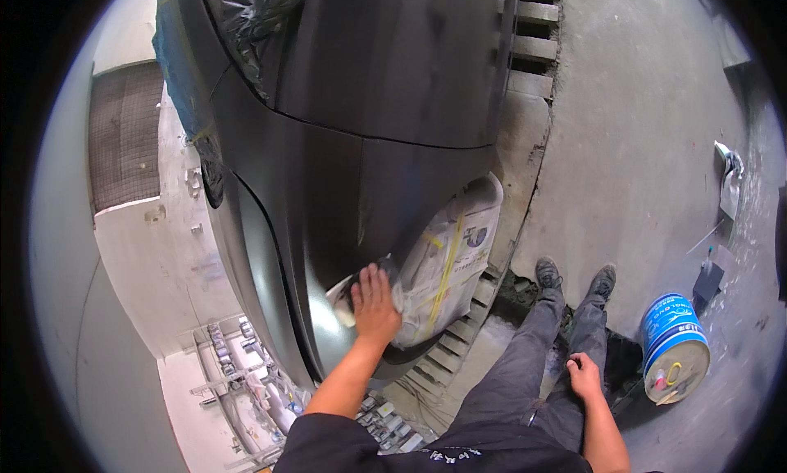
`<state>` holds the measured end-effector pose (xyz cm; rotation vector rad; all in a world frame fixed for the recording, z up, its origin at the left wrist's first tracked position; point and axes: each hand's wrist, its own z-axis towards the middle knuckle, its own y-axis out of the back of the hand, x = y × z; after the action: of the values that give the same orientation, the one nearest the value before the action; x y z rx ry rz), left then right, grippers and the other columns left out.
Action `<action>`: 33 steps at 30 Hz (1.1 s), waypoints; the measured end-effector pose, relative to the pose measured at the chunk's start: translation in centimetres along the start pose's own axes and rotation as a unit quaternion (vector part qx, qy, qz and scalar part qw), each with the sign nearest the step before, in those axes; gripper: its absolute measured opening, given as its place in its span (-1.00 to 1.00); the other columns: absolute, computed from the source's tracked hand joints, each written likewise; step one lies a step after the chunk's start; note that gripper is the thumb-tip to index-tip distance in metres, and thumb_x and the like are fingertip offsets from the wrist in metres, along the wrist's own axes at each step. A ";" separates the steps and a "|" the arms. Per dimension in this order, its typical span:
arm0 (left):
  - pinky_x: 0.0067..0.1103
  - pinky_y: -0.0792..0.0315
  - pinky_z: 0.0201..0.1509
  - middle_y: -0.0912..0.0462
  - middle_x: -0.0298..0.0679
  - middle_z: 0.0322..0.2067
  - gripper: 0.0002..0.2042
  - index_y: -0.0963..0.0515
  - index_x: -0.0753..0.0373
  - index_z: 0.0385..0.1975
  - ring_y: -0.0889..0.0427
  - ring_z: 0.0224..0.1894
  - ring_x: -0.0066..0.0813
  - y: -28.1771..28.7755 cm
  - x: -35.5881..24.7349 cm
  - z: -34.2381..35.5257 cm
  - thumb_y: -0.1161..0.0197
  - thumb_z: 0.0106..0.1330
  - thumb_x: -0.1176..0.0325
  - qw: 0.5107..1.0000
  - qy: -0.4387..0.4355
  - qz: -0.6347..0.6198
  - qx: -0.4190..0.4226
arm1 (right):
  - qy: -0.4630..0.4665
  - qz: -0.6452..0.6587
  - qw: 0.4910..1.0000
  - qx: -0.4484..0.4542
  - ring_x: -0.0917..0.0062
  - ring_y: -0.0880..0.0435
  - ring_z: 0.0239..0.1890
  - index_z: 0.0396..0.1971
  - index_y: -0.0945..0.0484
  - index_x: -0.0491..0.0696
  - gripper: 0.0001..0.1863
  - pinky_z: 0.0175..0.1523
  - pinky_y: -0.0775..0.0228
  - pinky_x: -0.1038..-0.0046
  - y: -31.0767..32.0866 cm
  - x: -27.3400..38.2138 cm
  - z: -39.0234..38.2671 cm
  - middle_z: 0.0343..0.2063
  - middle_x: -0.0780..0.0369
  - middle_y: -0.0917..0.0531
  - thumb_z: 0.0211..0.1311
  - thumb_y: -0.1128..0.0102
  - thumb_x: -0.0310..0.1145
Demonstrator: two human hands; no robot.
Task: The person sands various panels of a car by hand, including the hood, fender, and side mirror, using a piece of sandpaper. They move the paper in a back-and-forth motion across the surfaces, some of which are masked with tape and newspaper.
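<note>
My left hand (375, 306) lies with its fingers laid out over a pale flat pad (342, 306) against the dark grey car body panel (332, 219). Only the pad's edges show around the hand, so its exact kind is hidden. Right beside that hand, masking paper (447, 264) with yellow tape covers a rounded area of the car's end. Down by my right thigh hangs my right hand (584, 376), its fingers loosely curled with no object visible in them.
A blue and white metal drum (676, 346) stands to the right of my legs. Slatted floor grating (447, 350) runs beside the car. Shelving with small containers (238, 366) is at lower left. Crumpled paper (730, 178) lies at far right. Plastic film (258, 22) covers the car's glass.
</note>
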<state>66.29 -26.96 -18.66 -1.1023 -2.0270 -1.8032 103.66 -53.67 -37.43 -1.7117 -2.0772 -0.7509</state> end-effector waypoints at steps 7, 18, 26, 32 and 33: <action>-0.17 0.25 0.51 0.08 0.16 0.44 -0.25 -0.10 0.53 0.34 0.16 0.51 0.07 0.2 -5.7 13.5 -0.05 0.35 0.01 0.992 0.091 -0.020 -0.081 | -0.010 0.035 0.999 -0.022 0.39 -0.68 -0.28 -0.17 -0.59 -0.17 -0.76 -0.10 -0.48 0.41 -0.3 -1.8 -0.2 -0.36 0.09 -0.69 0.23 -0.18 -0.36; -0.20 0.30 0.53 0.13 0.12 0.46 -0.26 -0.04 0.50 0.37 0.24 0.52 0.02 3.7 -6.8 25.0 0.06 0.42 -0.02 0.970 0.128 -0.047 -0.202 | -0.067 0.136 0.988 -0.020 0.58 -0.64 -0.40 -0.14 -0.57 -0.16 -0.79 -0.31 -0.48 0.51 -1.6 -5.0 0.2 -0.39 0.22 -0.67 0.28 -0.14 -0.41; -0.22 0.14 0.50 -0.12 -0.04 0.42 -0.37 -0.27 0.40 0.31 -0.02 0.49 -0.12 0.1 -3.1 9.7 -0.04 0.17 0.32 0.997 -0.015 0.053 -0.059 | -0.151 0.244 0.958 -0.013 0.61 -0.63 -0.40 -0.11 -0.56 -0.16 -0.77 -0.37 -0.52 0.53 -0.8 -3.3 0.3 -0.39 0.24 -0.65 0.29 -0.13 -0.41; -0.19 0.25 0.52 0.04 -0.04 0.47 -0.19 -0.13 0.39 0.38 0.17 0.53 -0.14 3.1 -3.9 19.3 -0.17 0.15 0.08 0.978 -0.149 0.141 0.025 | -0.174 0.279 0.945 0.000 0.60 -0.64 -0.36 -0.08 -0.54 -0.16 -0.77 -0.37 -0.54 0.52 -1.0 -2.8 0.7 -0.33 0.24 -0.64 0.31 -0.10 -0.42; -0.18 0.30 0.53 0.09 -0.02 0.48 -0.14 -0.08 0.39 0.40 0.22 0.53 -0.12 2.9 -4.6 21.4 -0.20 0.16 0.02 0.969 -0.180 0.160 0.050 | -0.178 0.282 0.943 -0.002 0.60 -0.63 -0.36 -0.08 -0.54 -0.17 -0.76 -0.38 -0.55 0.53 -1.1 -2.9 0.8 -0.34 0.25 -0.64 0.32 -0.10 -0.42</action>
<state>78.01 -9.10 -24.10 -1.7119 -1.9460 -1.4068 103.29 -55.59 -39.94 -2.4248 -1.6199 -0.2803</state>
